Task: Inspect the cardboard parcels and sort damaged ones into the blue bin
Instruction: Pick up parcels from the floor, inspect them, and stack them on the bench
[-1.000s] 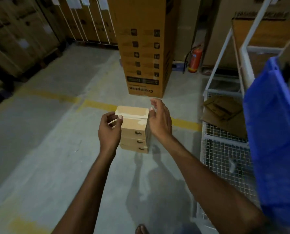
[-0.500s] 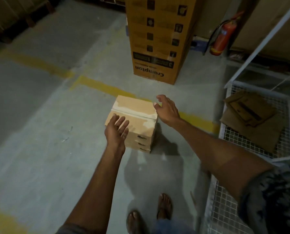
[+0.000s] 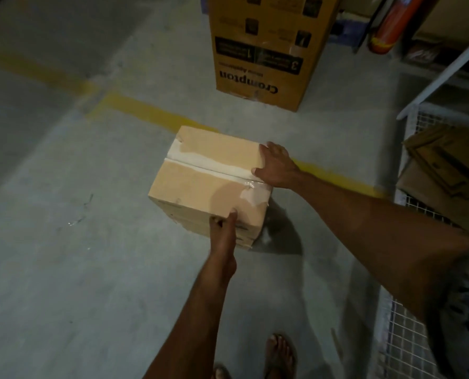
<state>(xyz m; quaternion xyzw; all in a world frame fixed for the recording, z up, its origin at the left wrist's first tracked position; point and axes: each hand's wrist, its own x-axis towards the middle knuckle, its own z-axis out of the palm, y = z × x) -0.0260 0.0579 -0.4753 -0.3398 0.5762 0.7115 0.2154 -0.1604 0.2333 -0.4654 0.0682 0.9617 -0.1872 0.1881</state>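
Observation:
A tan cardboard parcel (image 3: 200, 176), sealed with torn, wrinkled clear tape along its top seam, sits on top of a small stack on the concrete floor. My left hand (image 3: 223, 231) grips its near edge, thumb on the top face and fingers down the side. My right hand (image 3: 275, 166) holds the far right edge, thumb lying on the taped seam and fingers over the corner. The blue bin is out of view.
A tall printed carton (image 3: 258, 50) stands just behind the parcel, with a red fire extinguisher (image 3: 392, 26) to its right. A white wire cage trolley (image 3: 408, 116) holding flattened cardboard (image 3: 444, 170) borders the right side. A yellow floor line (image 3: 146, 110) crosses behind. My feet (image 3: 280, 354) are below.
My view has dropped closer to the parcel. My left hand slid from the left side to the near edge and took hold. My right hand closed onto the right edge.

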